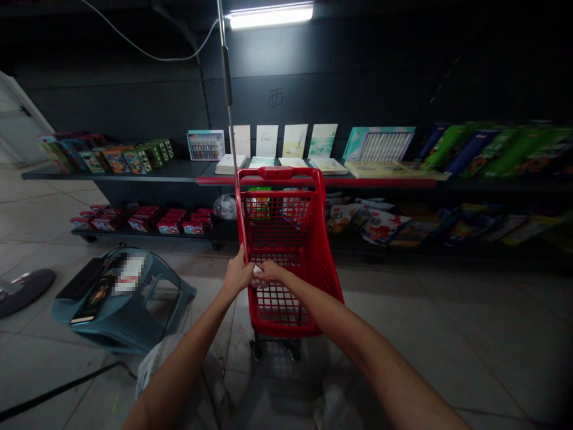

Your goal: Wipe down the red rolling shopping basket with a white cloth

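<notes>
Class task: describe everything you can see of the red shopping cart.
The red shopping cart looks plastic, with lattice walls and base, a handle-like bar across its far end and dark wheels below. It stands upright on the tiled floor, before the shelves. The left hand grips its left rim; the right hand, holding a white wad, is at that side too.

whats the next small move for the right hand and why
Perhaps slide the white wad along the left side of the red cart: the right hand holds it beside that side, with the left hand at the edge, where it could steady things.
</notes>
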`<state>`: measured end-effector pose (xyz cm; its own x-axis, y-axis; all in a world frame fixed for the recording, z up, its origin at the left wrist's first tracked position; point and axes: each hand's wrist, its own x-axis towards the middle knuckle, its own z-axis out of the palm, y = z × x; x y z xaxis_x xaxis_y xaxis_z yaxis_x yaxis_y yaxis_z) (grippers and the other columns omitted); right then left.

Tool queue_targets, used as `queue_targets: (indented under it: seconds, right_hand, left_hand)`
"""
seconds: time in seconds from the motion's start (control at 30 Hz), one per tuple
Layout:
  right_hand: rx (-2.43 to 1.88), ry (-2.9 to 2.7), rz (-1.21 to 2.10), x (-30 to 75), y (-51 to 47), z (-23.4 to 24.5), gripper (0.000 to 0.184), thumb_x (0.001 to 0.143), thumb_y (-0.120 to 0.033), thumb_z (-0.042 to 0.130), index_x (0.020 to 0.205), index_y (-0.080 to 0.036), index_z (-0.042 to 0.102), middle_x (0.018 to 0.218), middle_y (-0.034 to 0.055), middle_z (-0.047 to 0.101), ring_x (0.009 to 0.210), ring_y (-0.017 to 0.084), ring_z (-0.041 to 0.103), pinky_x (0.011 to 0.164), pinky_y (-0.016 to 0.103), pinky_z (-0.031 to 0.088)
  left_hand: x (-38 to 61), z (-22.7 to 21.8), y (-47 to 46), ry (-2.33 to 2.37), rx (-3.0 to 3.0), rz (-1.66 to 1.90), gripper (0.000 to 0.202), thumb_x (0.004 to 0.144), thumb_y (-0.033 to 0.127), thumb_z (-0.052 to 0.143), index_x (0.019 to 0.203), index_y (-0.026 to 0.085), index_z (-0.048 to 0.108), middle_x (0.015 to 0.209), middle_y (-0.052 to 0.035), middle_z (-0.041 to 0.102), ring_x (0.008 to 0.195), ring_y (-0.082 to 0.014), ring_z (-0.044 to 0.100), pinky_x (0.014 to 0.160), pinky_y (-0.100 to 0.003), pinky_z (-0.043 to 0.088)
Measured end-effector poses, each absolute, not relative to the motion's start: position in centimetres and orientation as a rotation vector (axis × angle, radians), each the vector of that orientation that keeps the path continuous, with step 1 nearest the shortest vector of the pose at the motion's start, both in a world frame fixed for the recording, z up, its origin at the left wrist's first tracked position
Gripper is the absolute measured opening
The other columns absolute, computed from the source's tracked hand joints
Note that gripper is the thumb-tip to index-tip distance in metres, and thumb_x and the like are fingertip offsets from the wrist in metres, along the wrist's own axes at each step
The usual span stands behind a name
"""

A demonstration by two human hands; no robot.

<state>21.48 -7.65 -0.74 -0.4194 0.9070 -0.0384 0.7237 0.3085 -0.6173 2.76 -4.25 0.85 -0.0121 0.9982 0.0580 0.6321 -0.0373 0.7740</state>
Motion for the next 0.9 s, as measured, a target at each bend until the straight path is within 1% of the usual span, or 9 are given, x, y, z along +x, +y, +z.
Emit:
queue_targets:
  seconds: [0.07,0.2,0.37,0.47,0.53,0.6,0.67,0.77,0.9]
  right_hand:
    - [-1.461,-2.262,0.782,21.2,-7.2,-1.1,0.038,0.100,-0.044,0.066,0.125,-0.015,0.067,0.123,0.0060,0.067,0.107,0.025,0.068,0.092,0.040,0.060]
    - [-1.459,-2.290,0.730,20.3,-5.8,-2.4,0.037,0.102,-0.040,0.063,0.131,-0.017,0.064,0.128,0.0094,0.065,0.108,0.022,0.067,0.092,0.041,0.060]
    - [-1.458,-2.378,0.667,18.9,-2.5,-3.5,0.036,0.099,-0.042,0.068,0.126,-0.017,0.066,0.124,0.0071,0.067,0.108,0.023,0.068,0.091,0.040,0.059]
    - [-1.444,-2.446,0.603,18.5,0.7,-3.2,0.029,0.096,-0.033,0.072,0.121,-0.019,0.070,0.121,0.0078,0.069,0.108,0.021,0.068,0.095,0.036,0.057]
    - [-1.423,-2.464,0.442,18.6,3.4,-2.0,0.033,0.092,-0.022,0.072,0.125,-0.022,0.072,0.123,0.0082,0.069,0.112,0.021,0.067,0.097,0.031,0.054]
    - [-1.404,-2.347,0.194,18.7,6.2,0.0,0.042,0.093,-0.017,0.068,0.134,-0.025,0.069,0.128,0.0085,0.066,0.118,0.021,0.064,0.099,0.030,0.053]
    - [-1.397,-2.069,-0.015,18.8,8.8,2.3,0.046,0.095,-0.017,0.062,0.141,-0.026,0.065,0.135,0.0096,0.061,0.122,0.023,0.060,0.104,0.034,0.052]
    - [-1.418,-1.819,-0.183,18.6,12.0,4.8,0.050,0.096,-0.012,0.053,0.143,-0.028,0.064,0.145,0.0089,0.053,0.129,0.025,0.053,0.104,0.036,0.052]
    - [-1.491,-1.988,-0.221,18.5,13.2,3.1,0.046,0.104,-0.017,0.043,0.143,-0.032,0.062,0.152,0.0060,0.050,0.137,0.024,0.045,0.098,0.033,0.055]
  left_hand:
    - [2.7,1.0,-4.4,1.685,1.721,0.864,0.073,0.082,0.016,0.054,0.154,0.021,0.050,0.096,-0.0060,0.079,0.080,-0.0215,0.070,0.080,-0.029,0.050]
    - [2.7,1.3,-5.1,1.679,1.727,0.840,0.072,0.083,0.017,0.055,0.154,0.021,0.050,0.097,-0.0069,0.079,0.082,-0.0222,0.071,0.081,-0.029,0.051]
    - [2.8,1.6,-6.0,1.668,1.734,0.814,0.070,0.086,0.021,0.056,0.156,0.022,0.047,0.107,-0.0094,0.079,0.097,-0.0260,0.073,0.088,-0.032,0.051]
    - [2.8,1.7,-6.4,1.671,1.723,0.800,0.070,0.087,0.020,0.054,0.156,0.022,0.045,0.112,-0.0094,0.079,0.100,-0.0262,0.073,0.090,-0.032,0.051]
    - [2.8,1.8,-6.6,1.691,1.708,0.792,0.071,0.086,0.017,0.053,0.157,0.023,0.045,0.111,-0.0088,0.079,0.098,-0.0260,0.073,0.090,-0.032,0.051]
    - [2.7,1.9,-6.7,1.696,1.699,0.795,0.073,0.085,0.015,0.051,0.157,0.024,0.045,0.109,-0.0074,0.080,0.096,-0.0257,0.074,0.091,-0.032,0.051]
    - [2.7,2.0,-6.8,1.677,1.699,0.818,0.074,0.083,0.014,0.051,0.156,0.025,0.045,0.108,-0.0059,0.080,0.096,-0.0247,0.073,0.091,-0.031,0.051]
    - [2.5,2.0,-6.8,1.645,1.705,0.852,0.075,0.082,0.012,0.050,0.155,0.024,0.047,0.109,-0.0053,0.080,0.096,-0.0233,0.073,0.091,-0.030,0.052]
    - [2.3,2.1,-6.8,1.661,1.705,0.811,0.076,0.083,0.015,0.050,0.159,0.023,0.042,0.109,-0.0067,0.080,0.098,-0.0250,0.073,0.091,-0.032,0.052]
